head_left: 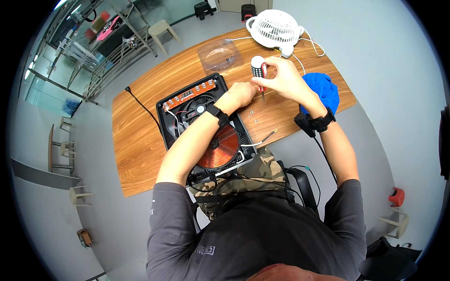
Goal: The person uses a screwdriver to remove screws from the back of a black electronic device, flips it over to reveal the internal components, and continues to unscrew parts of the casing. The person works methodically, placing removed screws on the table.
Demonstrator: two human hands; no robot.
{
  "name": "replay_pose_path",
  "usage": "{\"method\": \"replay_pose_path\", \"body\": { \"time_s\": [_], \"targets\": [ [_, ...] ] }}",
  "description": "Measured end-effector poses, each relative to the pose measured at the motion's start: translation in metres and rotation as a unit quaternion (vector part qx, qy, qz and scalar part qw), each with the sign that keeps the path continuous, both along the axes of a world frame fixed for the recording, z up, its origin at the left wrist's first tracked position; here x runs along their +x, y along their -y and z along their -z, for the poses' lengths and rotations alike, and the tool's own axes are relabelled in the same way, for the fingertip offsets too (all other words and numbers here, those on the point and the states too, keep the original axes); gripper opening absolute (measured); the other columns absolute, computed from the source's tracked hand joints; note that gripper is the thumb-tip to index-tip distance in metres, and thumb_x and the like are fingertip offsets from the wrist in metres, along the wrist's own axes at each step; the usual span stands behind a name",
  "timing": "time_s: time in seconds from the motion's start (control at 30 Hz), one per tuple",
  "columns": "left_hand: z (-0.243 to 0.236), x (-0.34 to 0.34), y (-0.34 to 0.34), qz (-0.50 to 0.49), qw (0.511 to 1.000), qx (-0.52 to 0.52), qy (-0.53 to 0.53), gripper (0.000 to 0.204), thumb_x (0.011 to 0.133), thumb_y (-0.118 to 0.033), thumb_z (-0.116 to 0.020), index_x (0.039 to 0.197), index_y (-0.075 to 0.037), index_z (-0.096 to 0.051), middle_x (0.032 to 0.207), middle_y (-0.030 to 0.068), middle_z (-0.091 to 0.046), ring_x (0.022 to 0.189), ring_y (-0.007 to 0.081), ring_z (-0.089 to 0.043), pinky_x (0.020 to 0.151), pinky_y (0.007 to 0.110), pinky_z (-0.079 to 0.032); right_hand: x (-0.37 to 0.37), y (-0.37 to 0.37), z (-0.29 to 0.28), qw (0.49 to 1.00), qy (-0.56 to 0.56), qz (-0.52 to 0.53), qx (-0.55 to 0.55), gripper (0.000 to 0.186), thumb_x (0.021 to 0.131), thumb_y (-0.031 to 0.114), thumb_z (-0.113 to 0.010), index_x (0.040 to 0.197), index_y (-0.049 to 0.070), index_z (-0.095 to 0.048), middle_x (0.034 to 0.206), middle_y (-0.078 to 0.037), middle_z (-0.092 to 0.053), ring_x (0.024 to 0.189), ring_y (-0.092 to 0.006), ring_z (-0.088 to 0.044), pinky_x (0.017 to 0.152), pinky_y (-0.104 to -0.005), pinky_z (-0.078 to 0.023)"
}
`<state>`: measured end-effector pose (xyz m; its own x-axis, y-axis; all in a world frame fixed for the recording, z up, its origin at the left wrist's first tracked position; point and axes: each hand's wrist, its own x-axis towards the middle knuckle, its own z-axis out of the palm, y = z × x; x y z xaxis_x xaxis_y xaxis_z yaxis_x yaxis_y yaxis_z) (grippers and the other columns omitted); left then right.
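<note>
My right hand (287, 82) grips the handle of a screwdriver (259, 69) in red, black and white, its shaft pointing down toward the table. Close beside the shaft, my left hand (241, 95) is closed; whatever its fingers hold is hidden. Under my left forearm lies an opened induction cooker (217, 78) with a black housing. Inside it are a round copper coil (227, 146), a cooling fan (201, 108) and an orange circuit board strip (177, 100). A few small screws (251, 113) lie on the wood right of the cooker.
The wooden table (136, 145) has a curved edge. A white fan (276, 30) stands at the far right, near a blue cloth bundle (323, 91). A clear plastic sheet (219, 54) lies at the back. A black plug cord (143, 104) runs left; a loose wire (267, 137) sticks out right.
</note>
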<state>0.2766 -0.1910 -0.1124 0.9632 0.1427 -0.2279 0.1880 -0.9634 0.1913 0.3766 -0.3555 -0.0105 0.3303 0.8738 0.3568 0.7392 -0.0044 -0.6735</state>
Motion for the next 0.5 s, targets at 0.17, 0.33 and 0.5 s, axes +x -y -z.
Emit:
{"method": "replay_pose_path", "body": {
  "time_s": [0.17, 0.33, 0.5],
  "targets": [
    [0.001, 0.004, 0.006, -0.013, 0.999, 0.012, -0.039, 0.028, 0.090, -0.009, -0.069, 0.117, -0.006, -0.071, 0.109, 0.0184, -0.076, 0.107, 0.0352, -0.073, 0.090, 0.048, -0.057, 0.000, -0.002, 0.002, 1.000, -0.008, -0.001, -0.004, 0.054, 0.081, 0.037, -0.086, 0.109, -0.008, -0.073, 0.101, -0.024, -0.074, 0.093, -0.0349, -0.073, 0.086, -0.0400, -0.055],
    [-0.014, -0.006, 0.000, -0.014, 0.999, -0.032, -0.001, 0.023, 0.085, -0.019, -0.080, 0.103, -0.007, -0.074, 0.103, 0.0155, -0.076, 0.101, 0.0366, -0.072, 0.087, 0.047, -0.057, 0.001, -0.005, 0.010, 1.000, -0.004, 0.002, 0.022, 0.047, 0.083, 0.035, -0.086, 0.103, -0.005, -0.071, 0.094, -0.015, -0.071, 0.081, -0.0231, -0.064, 0.077, -0.0359, -0.052],
    [-0.036, -0.049, -0.051, 0.022, 0.988, -0.041, 0.144, 0.019, 0.087, -0.021, -0.076, 0.096, -0.005, -0.076, 0.096, 0.0175, -0.075, 0.093, 0.0378, -0.072, 0.084, 0.048, -0.058, -0.011, -0.024, 0.001, 0.999, -0.012, -0.034, -0.009, 0.053, 0.081, 0.039, -0.086, 0.107, -0.005, -0.074, 0.099, -0.022, -0.075, 0.094, -0.0342, -0.073, 0.087, -0.0414, -0.056]
  ]
}}
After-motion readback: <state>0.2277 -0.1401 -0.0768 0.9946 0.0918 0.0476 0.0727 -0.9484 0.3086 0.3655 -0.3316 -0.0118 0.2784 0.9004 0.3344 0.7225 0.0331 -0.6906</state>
